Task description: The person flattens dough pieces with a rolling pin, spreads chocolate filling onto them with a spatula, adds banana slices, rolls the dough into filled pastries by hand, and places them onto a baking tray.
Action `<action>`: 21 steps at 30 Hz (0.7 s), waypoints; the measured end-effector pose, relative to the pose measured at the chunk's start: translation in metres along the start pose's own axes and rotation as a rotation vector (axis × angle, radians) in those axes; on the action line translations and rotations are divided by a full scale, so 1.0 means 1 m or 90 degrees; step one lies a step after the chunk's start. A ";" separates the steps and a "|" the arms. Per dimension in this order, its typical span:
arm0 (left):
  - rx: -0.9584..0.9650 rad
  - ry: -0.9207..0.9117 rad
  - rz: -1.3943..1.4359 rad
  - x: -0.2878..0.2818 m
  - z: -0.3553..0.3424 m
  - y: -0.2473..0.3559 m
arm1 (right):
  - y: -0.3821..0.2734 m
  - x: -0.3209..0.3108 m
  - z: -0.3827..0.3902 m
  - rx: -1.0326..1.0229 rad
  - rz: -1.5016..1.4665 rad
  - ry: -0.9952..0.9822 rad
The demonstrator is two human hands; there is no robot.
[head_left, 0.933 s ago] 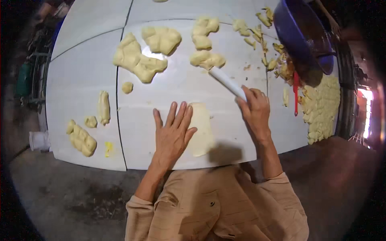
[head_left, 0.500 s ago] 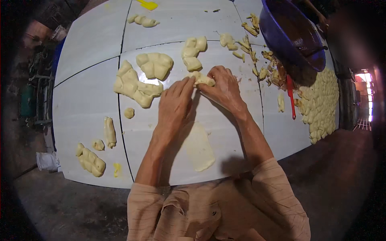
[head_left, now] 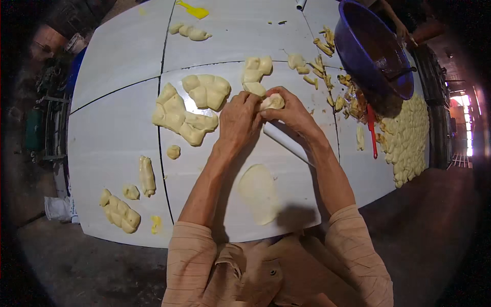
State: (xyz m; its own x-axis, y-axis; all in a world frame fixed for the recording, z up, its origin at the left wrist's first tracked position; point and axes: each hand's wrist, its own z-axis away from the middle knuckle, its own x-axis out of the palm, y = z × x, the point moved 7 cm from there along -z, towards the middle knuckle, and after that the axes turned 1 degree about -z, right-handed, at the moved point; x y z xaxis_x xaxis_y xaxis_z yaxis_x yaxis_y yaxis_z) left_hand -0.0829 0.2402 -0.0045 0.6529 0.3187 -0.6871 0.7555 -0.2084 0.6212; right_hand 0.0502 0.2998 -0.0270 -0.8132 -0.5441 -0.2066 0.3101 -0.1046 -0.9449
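Two bare hands meet above white table (head_left: 112, 133). Right hand (head_left: 295, 113): thumb and fingers closed round small dough piece (head_left: 274, 102). Left hand (head_left: 238, 121): fingers bent against dough's left side; fingertips hidden, so cannot tell if they pinch it. White rod (head_left: 285, 142) just below hands, running toward right forearm. Flat dough sheet (head_left: 258, 197) between forearms, near table edge. Dough cluster (head_left: 176, 113) left of left hand. Purple basin (head_left: 350, 56) at upper right.

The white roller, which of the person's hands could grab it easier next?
Probably the right hand: the white roller lies close below it, slanting toward the right forearm; the left hand is farther off. Both hands are on the small dough piece.
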 end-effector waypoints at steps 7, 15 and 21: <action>-0.029 -0.036 -0.016 0.000 0.001 -0.011 | -0.033 -0.012 -0.004 0.050 0.110 0.001; 0.068 0.025 0.023 -0.003 0.003 0.014 | -0.006 -0.005 -0.011 -0.074 0.211 0.055; 0.011 -0.084 -0.130 0.004 0.001 0.018 | -0.023 -0.002 -0.002 -0.124 0.250 0.108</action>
State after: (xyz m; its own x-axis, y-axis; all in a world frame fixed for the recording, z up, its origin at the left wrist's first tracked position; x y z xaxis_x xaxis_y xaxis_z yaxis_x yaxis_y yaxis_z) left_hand -0.0665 0.2372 0.0032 0.4875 0.2319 -0.8417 0.8724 -0.1679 0.4590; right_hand 0.0438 0.3053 -0.0055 -0.7273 -0.3653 -0.5810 0.5250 0.2492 -0.8138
